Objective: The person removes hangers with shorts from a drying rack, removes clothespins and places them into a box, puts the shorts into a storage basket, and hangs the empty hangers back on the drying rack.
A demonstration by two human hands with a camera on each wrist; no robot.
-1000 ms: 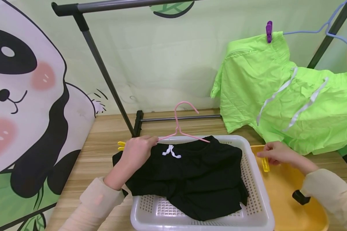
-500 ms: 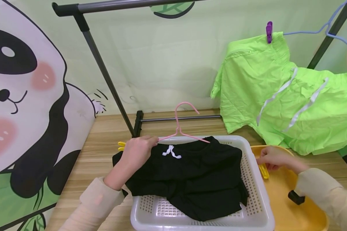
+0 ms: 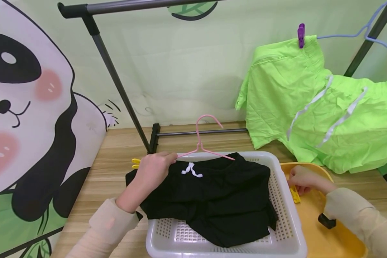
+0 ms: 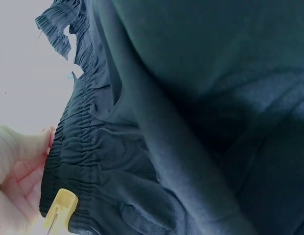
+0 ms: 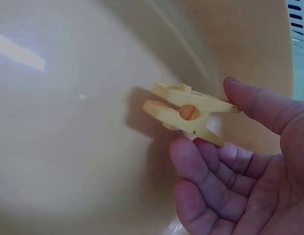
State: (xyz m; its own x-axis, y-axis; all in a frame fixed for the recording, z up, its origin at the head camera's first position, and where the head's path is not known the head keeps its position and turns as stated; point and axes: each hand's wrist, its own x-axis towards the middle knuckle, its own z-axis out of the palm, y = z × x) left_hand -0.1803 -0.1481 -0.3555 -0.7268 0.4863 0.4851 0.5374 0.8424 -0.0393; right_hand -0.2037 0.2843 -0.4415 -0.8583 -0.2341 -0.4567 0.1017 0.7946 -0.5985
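Note:
Black shorts (image 3: 209,204) with a white drawstring bow lie over the white basket (image 3: 298,233). My left hand (image 3: 153,170) grips their waistband at the left, by the lower arm of a pink hanger (image 3: 200,146). One yellow clothespin (image 4: 63,208) is clipped on the waistband beside that hand in the left wrist view. Over the orange tray (image 3: 322,240), my right hand (image 3: 309,179) pinches another yellow clothespin (image 5: 188,112) by its handles, between thumb and fingers. How the left fingertips hold the hanger is hidden in the head view.
A dark metal rack (image 3: 116,82) stands on the wooden table (image 3: 116,143). Bright green shorts (image 3: 287,93) hang at the right from a blue hanger (image 3: 342,36), held by a purple clothespin (image 3: 301,36). A panda-print cloth covers the wall behind.
My right hand, with the yellow clothespin, has moved slightly left and down over the orange tray. The left hand, black shorts and pink hanger have stayed almost still.

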